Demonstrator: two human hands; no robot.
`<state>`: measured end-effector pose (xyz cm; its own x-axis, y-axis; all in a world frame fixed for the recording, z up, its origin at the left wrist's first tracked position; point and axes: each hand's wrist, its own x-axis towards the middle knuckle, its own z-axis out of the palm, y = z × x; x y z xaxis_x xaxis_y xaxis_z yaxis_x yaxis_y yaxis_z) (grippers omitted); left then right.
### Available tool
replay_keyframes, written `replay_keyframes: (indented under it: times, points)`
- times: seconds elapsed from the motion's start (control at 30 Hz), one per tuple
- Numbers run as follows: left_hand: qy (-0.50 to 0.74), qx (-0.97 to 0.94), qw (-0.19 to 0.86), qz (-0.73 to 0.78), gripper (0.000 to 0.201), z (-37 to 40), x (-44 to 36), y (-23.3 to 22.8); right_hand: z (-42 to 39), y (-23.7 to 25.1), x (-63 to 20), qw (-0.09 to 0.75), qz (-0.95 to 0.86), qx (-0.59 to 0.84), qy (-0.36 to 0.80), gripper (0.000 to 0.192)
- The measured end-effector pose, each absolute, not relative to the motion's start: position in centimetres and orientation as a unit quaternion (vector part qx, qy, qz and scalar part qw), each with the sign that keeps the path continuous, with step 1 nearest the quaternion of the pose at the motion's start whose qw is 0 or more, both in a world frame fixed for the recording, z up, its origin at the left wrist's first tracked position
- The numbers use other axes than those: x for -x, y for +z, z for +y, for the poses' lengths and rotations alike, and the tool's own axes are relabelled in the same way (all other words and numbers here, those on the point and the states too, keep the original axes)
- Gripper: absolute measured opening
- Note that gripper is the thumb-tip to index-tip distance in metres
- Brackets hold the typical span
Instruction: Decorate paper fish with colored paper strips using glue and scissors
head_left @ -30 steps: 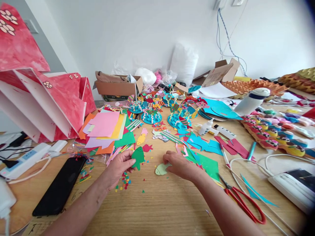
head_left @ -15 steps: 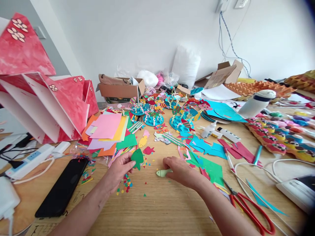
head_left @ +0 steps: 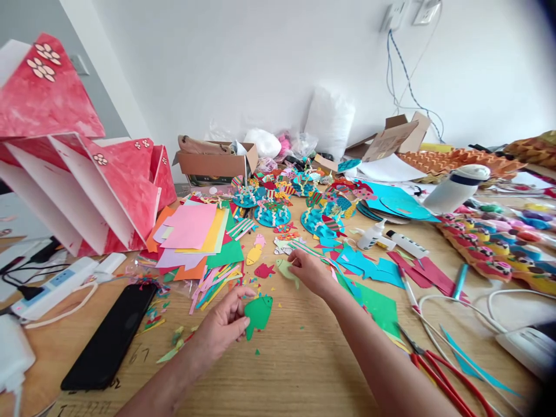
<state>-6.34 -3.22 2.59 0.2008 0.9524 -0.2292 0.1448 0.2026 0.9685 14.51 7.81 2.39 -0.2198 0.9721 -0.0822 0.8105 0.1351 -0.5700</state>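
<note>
Pinched between the thumb and fingers of my left hand [head_left: 229, 317] is a green paper fish [head_left: 259, 314], held low over the table's near middle. My right hand [head_left: 309, 271] reaches farther out, its fingers closed on a pale green paper fish [head_left: 285, 270] whose tail hangs toward me. Between the two, a red paper fish [head_left: 264, 270] lies flat. Beyond it are a yellow paper fish [head_left: 253, 255] and a small pink one [head_left: 259, 240]. Patterned fish cutouts [head_left: 285, 236] lie farther back. Tiny coloured paper bits are strewn under and around my left hand.
Left stand stacked coloured paper [head_left: 191, 227], a black phone [head_left: 109, 336] and a power strip [head_left: 54, 284]. Blue-based fish decorations [head_left: 273, 215] crowd the back. To the right lie a glue bottle [head_left: 372, 234], blue paper scraps [head_left: 369, 267], red-handled scissors [head_left: 438, 370] and a white cable [head_left: 423, 307].
My right hand has moved away from me with the pale green fish, toward the patterned cutouts. My left hand has come nearer and rightward, and its green fish has turned.
</note>
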Motion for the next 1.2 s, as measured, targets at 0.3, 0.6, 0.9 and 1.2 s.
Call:
replay_keyframes:
  times: [0.3, 0.6, 0.9, 1.2]
  points:
    - [0.375, -0.51, 0.581, 0.512, 0.047, -2.5, 4.9, 2.7, 3.9, 5.0, -14.1, 0.217, -0.721, 0.575, 0.32, 0.014]
    - [0.341, -0.579, 0.561, 0.484, 0.032, -1.9, 3.6, 2.0, -0.1, 3.5, -13.5, 0.325, -0.57, 0.47, 0.59, 0.013]
    - [0.304, -0.587, 0.559, 0.501, 0.014, -1.5, 2.7, 2.9, -0.5, 3.5, -14.0, 0.338, -0.563, 0.475, 0.586, 0.011]
    - [0.369, -0.554, 0.558, 0.496, 0.014, -1.2, 2.0, 4.1, -1.1, 3.6, -14.3, 0.364, -0.595, 0.5, 0.513, 0.014]
